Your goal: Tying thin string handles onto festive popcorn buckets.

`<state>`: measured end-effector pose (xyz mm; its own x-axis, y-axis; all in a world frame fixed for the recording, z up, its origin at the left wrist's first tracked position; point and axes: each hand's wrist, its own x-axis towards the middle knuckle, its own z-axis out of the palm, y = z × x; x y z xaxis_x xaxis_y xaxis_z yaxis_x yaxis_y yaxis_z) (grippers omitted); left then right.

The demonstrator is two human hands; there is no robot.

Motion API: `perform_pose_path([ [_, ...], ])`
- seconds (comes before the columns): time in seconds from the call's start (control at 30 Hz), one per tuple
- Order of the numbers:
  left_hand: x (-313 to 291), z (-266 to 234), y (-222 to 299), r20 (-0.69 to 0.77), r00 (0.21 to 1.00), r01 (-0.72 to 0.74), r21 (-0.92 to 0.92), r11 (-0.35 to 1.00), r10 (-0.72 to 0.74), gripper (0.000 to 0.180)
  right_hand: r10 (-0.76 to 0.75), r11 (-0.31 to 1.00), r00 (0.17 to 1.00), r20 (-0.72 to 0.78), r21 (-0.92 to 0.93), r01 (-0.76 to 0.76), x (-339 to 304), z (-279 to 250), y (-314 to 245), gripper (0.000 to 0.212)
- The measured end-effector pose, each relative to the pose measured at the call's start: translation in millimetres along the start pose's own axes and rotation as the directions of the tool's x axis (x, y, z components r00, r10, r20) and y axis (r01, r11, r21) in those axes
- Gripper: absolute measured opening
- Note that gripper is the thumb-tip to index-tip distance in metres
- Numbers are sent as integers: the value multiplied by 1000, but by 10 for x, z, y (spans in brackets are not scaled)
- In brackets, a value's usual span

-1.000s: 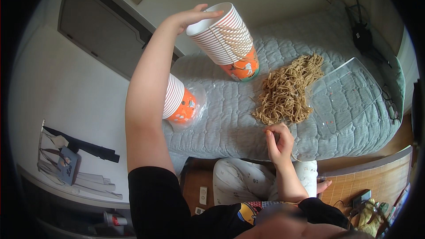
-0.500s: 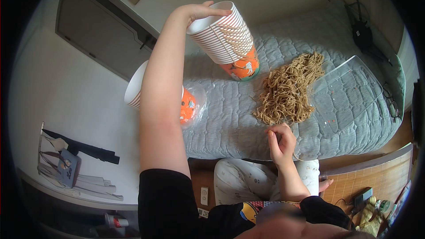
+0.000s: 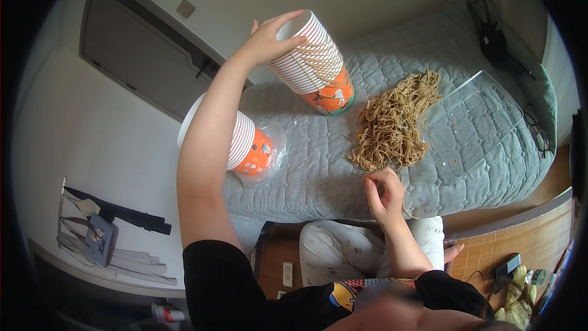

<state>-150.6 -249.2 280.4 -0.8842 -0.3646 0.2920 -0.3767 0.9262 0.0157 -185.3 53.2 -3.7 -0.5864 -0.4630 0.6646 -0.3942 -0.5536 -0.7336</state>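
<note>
A tall stack of white-rimmed orange paper buckets (image 3: 321, 67) leans at an angle on the bed, with tan cord looped across its rims. My left hand (image 3: 275, 38) grips the stack's upper rim, the fingers spread around its edge. Near the bed's front edge my right hand (image 3: 386, 195) is closed in a pinch. A thin tan cord end hangs beside it, but what sits between the fingertips is too small to make out. Just beyond that hand lies a tangled heap of tan cord (image 3: 395, 125).
A second bucket stack (image 3: 251, 147), partly in clear plastic wrap, lies behind my left forearm. Right of the cord is a clear plastic tray (image 3: 481, 125), with glasses (image 3: 539, 132) past it. A black strapped item (image 3: 492, 40) rests at the bed's far right.
My left hand has shifted its hold along the rim, and the forearm has swung left, uncovering more of the second stack. The right hand stays pinched in nearly the same place.
</note>
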Motion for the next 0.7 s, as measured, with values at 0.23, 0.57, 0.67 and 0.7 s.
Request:
perform_pose_path([
  [0.23, -100, 13, 55, -15, 993, 114, 34, 993, -113, 40, -15, 1000, 1000, -1, 14, 15, 13, 13, -7, 12],
  [0.57, -42, 127, 351, -51, 955, 295, 226, 928, -291, 49, -8, 1000, 1000, -9, 9, 9, -2, 18, 2, 10],
  [0.67, 40, 279, 408, -72, 926, 378, 238, 895, -371, 49, -1, 1000, 1000, -9, -1, 1, -6, 23, 2, 10],
  [0.7, 65, 329, 495, -70, 927, 374, 235, 897, -369, 49, 6, 1000, 1000, -10, -6, -6, -11, 14, 6, 10],
])
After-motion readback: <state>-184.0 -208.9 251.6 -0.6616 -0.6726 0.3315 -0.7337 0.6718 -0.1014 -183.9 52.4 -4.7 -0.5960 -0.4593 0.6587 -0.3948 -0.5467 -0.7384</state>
